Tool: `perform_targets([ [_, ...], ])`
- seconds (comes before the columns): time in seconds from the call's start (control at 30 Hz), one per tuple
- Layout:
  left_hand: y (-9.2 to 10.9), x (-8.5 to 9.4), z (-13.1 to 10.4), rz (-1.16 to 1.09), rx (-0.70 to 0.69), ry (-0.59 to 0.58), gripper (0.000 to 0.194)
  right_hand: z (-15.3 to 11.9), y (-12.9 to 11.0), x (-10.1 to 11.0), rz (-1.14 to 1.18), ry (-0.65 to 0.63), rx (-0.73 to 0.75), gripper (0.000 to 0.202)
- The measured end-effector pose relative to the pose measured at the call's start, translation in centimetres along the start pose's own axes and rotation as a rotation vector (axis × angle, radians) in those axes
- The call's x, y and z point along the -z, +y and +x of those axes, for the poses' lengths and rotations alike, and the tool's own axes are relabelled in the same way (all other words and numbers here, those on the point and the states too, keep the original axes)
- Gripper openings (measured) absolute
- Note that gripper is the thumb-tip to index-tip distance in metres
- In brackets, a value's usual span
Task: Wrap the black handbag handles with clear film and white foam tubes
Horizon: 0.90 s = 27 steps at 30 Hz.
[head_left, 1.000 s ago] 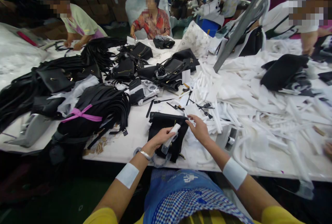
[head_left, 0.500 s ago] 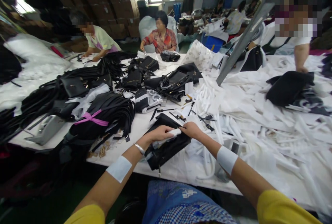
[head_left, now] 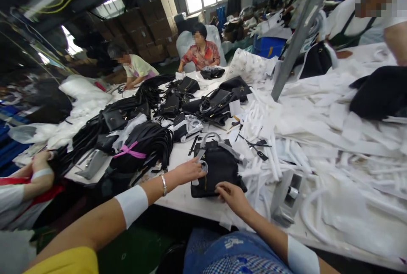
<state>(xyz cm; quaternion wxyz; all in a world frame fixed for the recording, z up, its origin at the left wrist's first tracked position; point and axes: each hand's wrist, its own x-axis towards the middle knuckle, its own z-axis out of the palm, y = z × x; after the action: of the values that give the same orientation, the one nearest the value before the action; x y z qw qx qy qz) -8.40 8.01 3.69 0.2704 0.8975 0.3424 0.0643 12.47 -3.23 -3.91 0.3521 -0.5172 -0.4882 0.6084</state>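
A black bag (head_left: 221,166) lies flat at the front edge of the white table, its handles covered in pale wrapping (head_left: 211,140) and pointing away from me. My left hand (head_left: 190,170) rests on the bag's left side beside a clear ring-shaped piece, fingers extended. Over the bag's lower front edge is my right hand (head_left: 227,191), its fingers loosely curled and somewhat apart, with nothing visible between them.
A grey tape dispenser (head_left: 288,197) stands right of the bag. White strips (head_left: 343,155) cover the right side. Black straps tied with a pink ribbon (head_left: 130,150) lie left, more black bags (head_left: 219,98) behind. A metal post (head_left: 295,41) rises at right. Several people are around.
The bag now lies flat with its wrapped handles showing. My left hand has let go of the white piece, and my right hand has moved down to the near edge. The view has shifted.
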Motion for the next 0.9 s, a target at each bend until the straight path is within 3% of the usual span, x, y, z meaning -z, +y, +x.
perform_targets([
  [0.1, -1.2, -0.3, 0.9, -0.004, -0.075, -0.065, 0.02, 2.7, -0.3, 0.1, -0.058, 0.034, 0.153, 0.028],
  [0.2, -1.9, -0.7, 1.8, -0.039, -0.139, -0.013, 0.018, 5.6, -0.4, -1.1, -0.147, 0.101, 0.248, 0.034],
  [0.3, -2.7, -0.9, 1.9, -0.063, -0.129, -0.082, 0.019, 8.1, -0.1, -2.2, -0.215, 0.164, 0.163, 0.041],
  [0.4, -3.8, -1.0, 1.3, -0.059, -0.081, -0.143, 0.022, 9.6, 0.6, -2.7, -0.31, 0.113, 0.151, 0.042],
  [0.5, -5.2, -1.8, 0.4, -0.048, -0.107, -0.107, 0.027, 10.0, 1.3, -3.2, -0.438, 0.095, 0.221, 0.043],
  [0.57, -6.0, -3.3, -0.5, -0.075, -0.094, -0.024, 0.032, 10.1, 1.7, -3.7, -0.513, 0.104, 0.202, 0.044],
  [0.63, -6.5, -5.5, -1.6, -0.141, 0.04, 0.143, 0.04, 10.2, 1.9, -4.3, -0.58, 0.111, 0.136, 0.043],
  [0.73, -6.8, -9.1, -3.1, -0.394, 0.435, 0.456, 0.05, 10.8, 1.7, -4.7, -0.682, 0.087, 0.063, 0.032],
  [0.8, -6.8, -10.8, -3.6, -0.738, 0.661, 0.519, 0.045, 11.3, 1.4, -4.7, -0.746, 0.053, 0.052, 0.025],
  [0.9, -6.7, -11.3, -3.6, -1.22, 0.759, 0.497, 0.039, 12.0, 0.7, -4.7, -0.783, 0.02, 0.061, 0.021],
])
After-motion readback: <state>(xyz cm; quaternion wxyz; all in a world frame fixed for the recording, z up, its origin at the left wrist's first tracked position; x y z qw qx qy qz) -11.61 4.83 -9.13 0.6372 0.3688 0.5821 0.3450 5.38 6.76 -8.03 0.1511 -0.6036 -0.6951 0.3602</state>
